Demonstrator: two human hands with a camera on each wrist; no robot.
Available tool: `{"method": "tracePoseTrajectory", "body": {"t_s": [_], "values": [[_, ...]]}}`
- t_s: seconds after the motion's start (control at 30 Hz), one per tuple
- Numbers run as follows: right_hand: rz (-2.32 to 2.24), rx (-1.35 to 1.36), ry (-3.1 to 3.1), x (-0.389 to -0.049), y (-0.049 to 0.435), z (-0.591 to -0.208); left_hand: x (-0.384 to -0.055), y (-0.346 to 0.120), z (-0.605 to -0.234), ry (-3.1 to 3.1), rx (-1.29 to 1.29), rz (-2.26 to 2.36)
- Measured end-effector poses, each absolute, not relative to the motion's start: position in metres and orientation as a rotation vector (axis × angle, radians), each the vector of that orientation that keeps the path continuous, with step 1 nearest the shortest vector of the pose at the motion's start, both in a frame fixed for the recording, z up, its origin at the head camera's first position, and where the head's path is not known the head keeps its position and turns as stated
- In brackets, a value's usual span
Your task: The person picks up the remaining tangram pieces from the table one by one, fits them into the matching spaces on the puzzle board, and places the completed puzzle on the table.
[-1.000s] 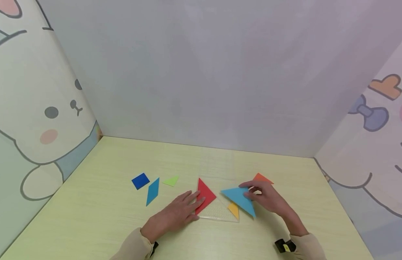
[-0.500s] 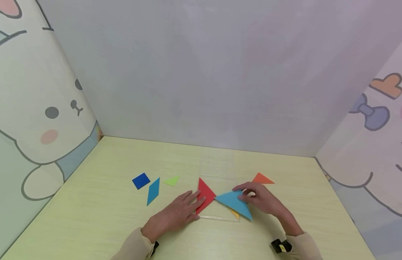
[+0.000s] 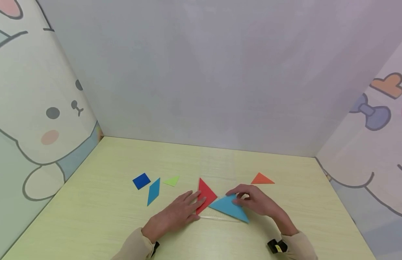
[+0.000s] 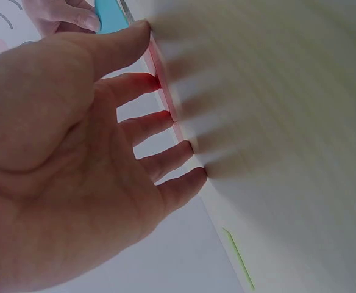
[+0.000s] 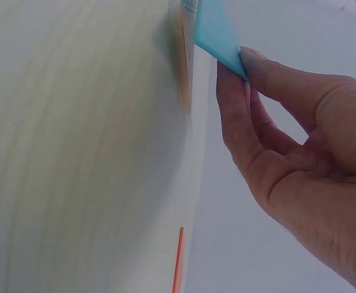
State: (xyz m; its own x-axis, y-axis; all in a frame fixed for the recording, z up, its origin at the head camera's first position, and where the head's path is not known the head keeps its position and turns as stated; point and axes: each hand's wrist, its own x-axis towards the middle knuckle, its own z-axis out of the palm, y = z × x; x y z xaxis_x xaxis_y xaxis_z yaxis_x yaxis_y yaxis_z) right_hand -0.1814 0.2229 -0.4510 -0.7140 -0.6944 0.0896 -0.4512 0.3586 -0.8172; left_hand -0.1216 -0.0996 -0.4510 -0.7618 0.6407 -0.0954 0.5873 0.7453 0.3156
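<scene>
My left hand (image 3: 178, 215) lies with fingers spread, fingertips pressing on a large red triangle tile (image 3: 205, 193) at the left of a clear, shallow square tray (image 3: 212, 217). In the left wrist view the fingers (image 4: 147, 129) reach down nearly straight. Between thumb and fingers, my right hand (image 3: 257, 200) pinches a large light blue triangle tile (image 3: 230, 207) by one corner. That tile is held tilted over the right half of the tray, its left tip overlapping the red one in the head view. In the right wrist view the light blue triangle (image 5: 217, 36) is above the tabletop.
On the table (image 3: 106, 216), left of the tray, lie a dark blue rectangular-looking tile (image 3: 141, 181), a blue parallelogram (image 3: 153, 191) and a small light green triangle (image 3: 172, 181). An orange-red triangle (image 3: 262, 179) lies at the right. A transparent sheet (image 3: 217, 162) is behind the tray.
My right hand has carried the light blue triangle leftward and slightly nearer over the tray, covering the small yellow tile seen earlier. The left hand has stayed put on the red triangle.
</scene>
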Motion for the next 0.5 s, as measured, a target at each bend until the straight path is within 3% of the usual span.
{"method": "tracePoseTrajectory", "body": {"t_s": [0.5], "values": [[-1.219,-1.123,2.312,-0.184,0.209,-0.452,-0.122,-0.100,-0.451,2.753,0.957,0.372]]}}
